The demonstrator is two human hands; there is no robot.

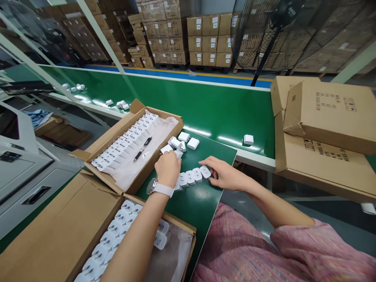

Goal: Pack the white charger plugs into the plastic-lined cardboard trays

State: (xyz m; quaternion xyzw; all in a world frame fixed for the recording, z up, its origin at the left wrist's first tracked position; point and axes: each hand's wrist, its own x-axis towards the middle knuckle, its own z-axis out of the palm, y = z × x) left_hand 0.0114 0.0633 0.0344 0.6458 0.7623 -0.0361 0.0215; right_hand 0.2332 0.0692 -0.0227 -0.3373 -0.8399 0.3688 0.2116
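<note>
My left hand (168,169), wearing a watch, is at a loose pile of white charger plugs (176,143). Its curled fingers are closed at a charger plug (166,149) on the near edge of this pile, though the fingertips are partly hidden. Across the mat, my right hand (225,173) has its thumb and fingers around the end charger plug (205,172). That plug sits slightly turned at the right end of a row of charger plugs (190,177) standing prongs up. My left wrist covers the left end of the row.
An open carton (164,172) holds rows of plugs and a black pen (142,149). Nearer me, another carton (192,231) of plugs lies partly under my left arm. One plug (248,139) rests on the green conveyor (205,102). Flat cardboard boxes (329,156) are stacked at right.
</note>
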